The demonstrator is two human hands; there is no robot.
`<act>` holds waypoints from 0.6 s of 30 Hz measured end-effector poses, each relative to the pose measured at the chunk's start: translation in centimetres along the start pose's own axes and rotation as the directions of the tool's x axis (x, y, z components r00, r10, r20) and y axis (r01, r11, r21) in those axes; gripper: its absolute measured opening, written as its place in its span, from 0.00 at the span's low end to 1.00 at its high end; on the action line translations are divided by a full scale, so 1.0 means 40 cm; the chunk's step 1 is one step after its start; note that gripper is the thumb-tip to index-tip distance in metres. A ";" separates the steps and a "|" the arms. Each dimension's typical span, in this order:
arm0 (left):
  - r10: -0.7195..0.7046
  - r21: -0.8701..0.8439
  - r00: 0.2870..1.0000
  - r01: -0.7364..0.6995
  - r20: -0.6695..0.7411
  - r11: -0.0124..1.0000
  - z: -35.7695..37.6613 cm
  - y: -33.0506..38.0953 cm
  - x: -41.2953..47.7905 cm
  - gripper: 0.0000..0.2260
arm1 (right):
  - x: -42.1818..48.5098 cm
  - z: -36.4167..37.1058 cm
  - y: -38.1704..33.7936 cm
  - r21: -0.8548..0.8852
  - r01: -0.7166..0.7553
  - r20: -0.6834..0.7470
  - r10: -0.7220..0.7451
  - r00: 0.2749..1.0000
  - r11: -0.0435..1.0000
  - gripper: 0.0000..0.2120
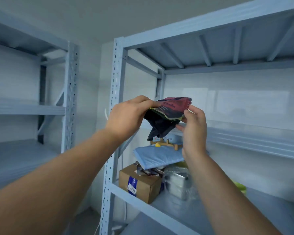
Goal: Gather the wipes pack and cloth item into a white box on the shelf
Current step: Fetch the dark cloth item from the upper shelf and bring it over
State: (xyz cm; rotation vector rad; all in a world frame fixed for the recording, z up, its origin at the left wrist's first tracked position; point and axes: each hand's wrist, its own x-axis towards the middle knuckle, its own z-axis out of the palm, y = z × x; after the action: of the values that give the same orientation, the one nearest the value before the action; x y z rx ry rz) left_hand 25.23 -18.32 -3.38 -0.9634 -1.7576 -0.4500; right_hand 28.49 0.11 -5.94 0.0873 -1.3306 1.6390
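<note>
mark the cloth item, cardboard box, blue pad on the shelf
cloth item (166,112), head view, red printed upper fold
cardboard box (143,184), head view, front left face
blue pad (157,156), head view, top surface

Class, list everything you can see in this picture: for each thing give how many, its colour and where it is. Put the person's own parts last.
Metal shelving units: two, pale blue, left and right.
Dark red-and-black cloth item: one, held up between both hands.
Folded quilted pad: one, light blue, lower shelf, on the pile.
Cardboard box with blue label: one, brown, lower shelf, front left.
Plastic-wrapped metal object: one, silver, right of the box.
Small wooden piece: one, tan, behind the pad.
Green item: one, far right, blurred.
Left hand: grip on cloth.
Right hand: grip on cloth.
</note>
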 end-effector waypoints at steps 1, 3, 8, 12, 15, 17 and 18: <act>-0.010 0.025 1.000 0.010 0.002 1.000 -0.026 -0.017 -0.016 0.21 | -0.017 0.028 0.003 0.009 -0.009 0.019 0.009 1.000 1.000 0.10; -0.029 0.062 1.000 0.029 0.000 0.998 -0.076 -0.056 -0.048 0.21 | -0.053 0.086 0.007 0.021 -0.024 0.060 0.023 0.998 0.999 0.12; -0.064 0.147 0.998 0.065 -0.008 0.987 -0.205 -0.165 -0.142 0.19 | -0.158 0.239 0.030 0.039 -0.067 0.145 0.061 0.988 0.997 0.13; -0.118 0.238 0.993 0.113 0.004 0.965 -0.328 -0.267 -0.243 0.19 | -0.274 0.390 0.048 0.043 -0.116 0.202 0.105 0.974 0.992 0.11; -0.165 0.291 0.986 0.154 0.013 0.944 -0.428 -0.347 -0.323 0.19 | -0.371 0.512 0.055 0.054 -0.173 0.252 0.154 0.955 0.983 0.11; -0.189 0.325 0.982 0.171 0.025 0.930 -0.499 -0.401 -0.374 0.19 | -0.439 0.595 0.060 0.059 -0.212 0.280 0.188 0.942 0.976 0.10; -0.200 0.340 0.979 0.178 0.030 0.923 -0.534 -0.427 -0.399 0.19 | -0.472 0.635 0.064 0.063 -0.228 0.293 0.200 0.935 0.972 0.10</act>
State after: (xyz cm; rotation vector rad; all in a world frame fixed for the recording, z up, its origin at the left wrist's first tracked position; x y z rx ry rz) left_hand 27.12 -49.72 -7.04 -0.5735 -1.9181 -0.2285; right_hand 23.92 -31.20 -8.78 0.2518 -1.5202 1.9315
